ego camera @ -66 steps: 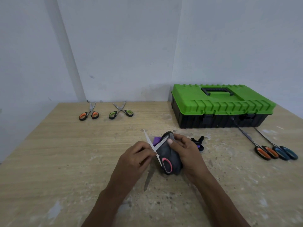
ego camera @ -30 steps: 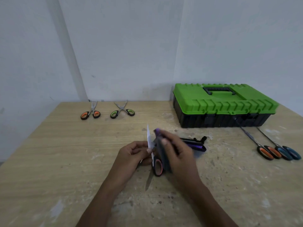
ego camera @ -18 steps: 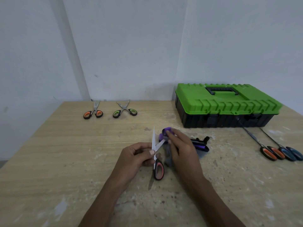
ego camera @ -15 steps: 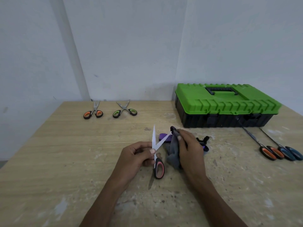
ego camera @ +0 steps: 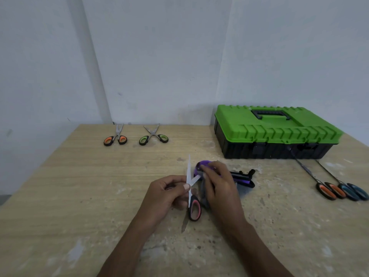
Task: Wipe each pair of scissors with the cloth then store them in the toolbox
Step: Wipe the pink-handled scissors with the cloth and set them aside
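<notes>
Our right hand [ego camera: 221, 186] has slid up one blade, pinching grey cloth [ego camera: 203, 196]; left hand [ego camera: 165, 194] grips spread pink-handled scissors [ego camera: 194, 208]; table [ego camera: 79, 186] runs wide leftward.

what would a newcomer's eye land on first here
The bright green toolbox, lid shut, sits far right on the table. At the centre, the left hand holds open pink-handled scissors, while the right hand holds a grey cloth against one blade.

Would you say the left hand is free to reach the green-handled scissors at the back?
Probably not yet: the left hand grips the pink-handled scissors while the right hand presses the cloth to them. The way itself looks open; nothing lies between it and the green-handled scissors.
</notes>
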Demonstrator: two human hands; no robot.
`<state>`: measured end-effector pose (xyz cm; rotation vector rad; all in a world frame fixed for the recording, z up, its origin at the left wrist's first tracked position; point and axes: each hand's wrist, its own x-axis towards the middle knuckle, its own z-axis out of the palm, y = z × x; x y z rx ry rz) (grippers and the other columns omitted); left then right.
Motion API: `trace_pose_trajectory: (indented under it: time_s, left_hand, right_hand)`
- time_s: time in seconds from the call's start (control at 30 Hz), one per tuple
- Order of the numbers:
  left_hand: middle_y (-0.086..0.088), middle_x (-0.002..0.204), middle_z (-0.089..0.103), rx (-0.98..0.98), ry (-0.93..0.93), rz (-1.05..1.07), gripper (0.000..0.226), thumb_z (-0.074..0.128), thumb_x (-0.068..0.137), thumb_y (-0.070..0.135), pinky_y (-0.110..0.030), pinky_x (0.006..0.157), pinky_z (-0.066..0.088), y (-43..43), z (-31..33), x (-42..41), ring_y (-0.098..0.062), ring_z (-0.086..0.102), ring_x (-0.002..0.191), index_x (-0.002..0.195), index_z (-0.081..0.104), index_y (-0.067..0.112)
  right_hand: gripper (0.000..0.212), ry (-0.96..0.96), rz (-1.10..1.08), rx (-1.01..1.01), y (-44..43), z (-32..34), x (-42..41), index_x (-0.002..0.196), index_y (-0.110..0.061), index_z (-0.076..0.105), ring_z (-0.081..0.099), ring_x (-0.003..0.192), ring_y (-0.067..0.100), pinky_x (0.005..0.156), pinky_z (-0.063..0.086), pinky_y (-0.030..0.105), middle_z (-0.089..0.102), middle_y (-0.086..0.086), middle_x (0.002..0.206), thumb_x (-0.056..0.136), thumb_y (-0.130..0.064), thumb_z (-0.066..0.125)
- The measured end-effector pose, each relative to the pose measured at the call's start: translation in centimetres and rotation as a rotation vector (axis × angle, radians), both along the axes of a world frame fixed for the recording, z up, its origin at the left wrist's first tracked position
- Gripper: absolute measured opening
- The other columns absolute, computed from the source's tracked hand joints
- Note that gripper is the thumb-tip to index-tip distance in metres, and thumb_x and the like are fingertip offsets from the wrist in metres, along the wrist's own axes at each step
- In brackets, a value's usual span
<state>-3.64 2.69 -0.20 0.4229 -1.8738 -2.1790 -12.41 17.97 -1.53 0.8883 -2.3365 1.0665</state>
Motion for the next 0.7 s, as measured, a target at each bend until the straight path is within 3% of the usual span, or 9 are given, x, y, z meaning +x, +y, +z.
trace_pose_trajectory:
  time_s: [0.07, 0.13, 0.2, 0.27, 0.37, 0.47, 0.6, 0.7]
  left_hand:
    - [-0.013, 0.077, 0.073, 0.0, -0.006, -0.007, 0.019, 0.072, 0.09, 0.002, -0.031, 0.059, 0.056, 0.1, -0.1, -0.1, -0.021, 0.066, 0.064, 0.108, 0.077, 0.007]
    - [-0.01, 0.069, 0.068, 0.047, 0.015, -0.001, 0.015, 0.07, 0.091, 0.0, -0.031, 0.056, 0.052, 0.0, -0.2, -0.2, -0.018, 0.06, 0.059, 0.102, 0.078, 0.005]
    - [-0.007, 0.065, 0.064, 0.068, 0.024, 0.012, 0.013, 0.069, 0.091, -0.001, -0.03, 0.055, 0.05, 0.0, -0.2, -0.3, -0.017, 0.057, 0.056, 0.098, 0.078, 0.005]
    - [-0.007, 0.064, 0.065, 0.074, 0.028, 0.024, 0.013, 0.07, 0.091, -0.001, -0.029, 0.054, 0.051, 0.2, -0.2, -0.4, -0.017, 0.058, 0.056, 0.1, 0.077, 0.004]
    - [-0.006, 0.069, 0.071, 0.048, 0.033, 0.03, 0.014, 0.07, 0.091, 0.002, -0.029, 0.054, 0.054, 0.3, 0.1, -0.3, -0.016, 0.064, 0.059, 0.101, 0.078, 0.009]
    - [-0.009, 0.079, 0.077, -0.001, 0.028, 0.026, 0.016, 0.071, 0.091, 0.006, -0.028, 0.057, 0.057, 0.1, 0.0, 0.0, -0.017, 0.071, 0.066, 0.104, 0.078, 0.012]
    - [-0.012, 0.077, 0.074, -0.01, 0.009, 0.013, 0.017, 0.073, 0.089, 0.005, -0.032, 0.059, 0.057, -0.1, -0.2, -0.1, -0.022, 0.067, 0.065, 0.104, 0.079, 0.012]
    - [-0.01, 0.072, 0.072, 0.019, 0.014, 0.014, 0.016, 0.072, 0.09, 0.004, -0.032, 0.059, 0.056, 0.0, -0.2, -0.2, -0.022, 0.064, 0.061, 0.103, 0.078, 0.011]
  right_hand:
    - [0.027, -0.136, -0.077, -0.108, 0.4, 0.4, -0.9, 0.12, -0.008, 0.07, 0.055, 0.105, 0.006, 0.092, 0.033, 0.001, 0.055, 0.0, 0.12, 0.099, -0.002, 0.054]
    - [0.03, -0.266, -0.169, -0.239, 1.1, 0.7, -1.4, 0.124, -0.01, 0.068, 0.058, 0.102, 0.012, 0.086, 0.031, -0.003, 0.056, 0.001, 0.115, 0.101, -0.003, 0.05]
    - [0.031, -0.22, -0.219, -0.332, 1.7, 1.3, -1.0, 0.127, -0.013, 0.066, 0.057, 0.103, 0.008, 0.087, 0.034, -0.001, 0.057, 0.001, 0.116, 0.103, -0.006, 0.047]
    - [0.03, -0.133, -0.134, -0.38, 1.7, 1.8, 0.3, 0.125, -0.014, 0.066, 0.055, 0.107, 0.001, 0.095, 0.039, 0.008, 0.057, -0.001, 0.118, 0.102, -0.004, 0.049]
    - [0.031, -0.071, 0.081, -0.204, 0.7, 1.3, 2.2, 0.126, -0.016, 0.068, 0.053, 0.118, 0.008, 0.101, 0.04, 0.016, 0.052, -0.004, 0.125, 0.098, -0.007, 0.059]
    - [0.034, -0.017, 0.127, -0.013, 0.0, 0.1, 2.1, 0.13, -0.017, 0.066, 0.052, 0.12, 0.01, 0.1, 0.044, 0.022, 0.048, -0.007, 0.128, 0.096, -0.014, 0.062]
    - [0.032, -0.135, -0.002, -0.13, 0.3, 0.3, 0.2, 0.127, -0.014, 0.067, 0.055, 0.11, 0.008, 0.095, 0.038, 0.008, 0.052, -0.003, 0.121, 0.099, -0.004, 0.056]
    - [0.032, -0.37, -0.147, -0.325, 1.0, 0.3, -1.5, 0.125, -0.016, 0.067, 0.059, 0.108, 0.013, 0.092, 0.039, 0.005, 0.06, -0.003, 0.115, 0.101, -0.004, 0.05]
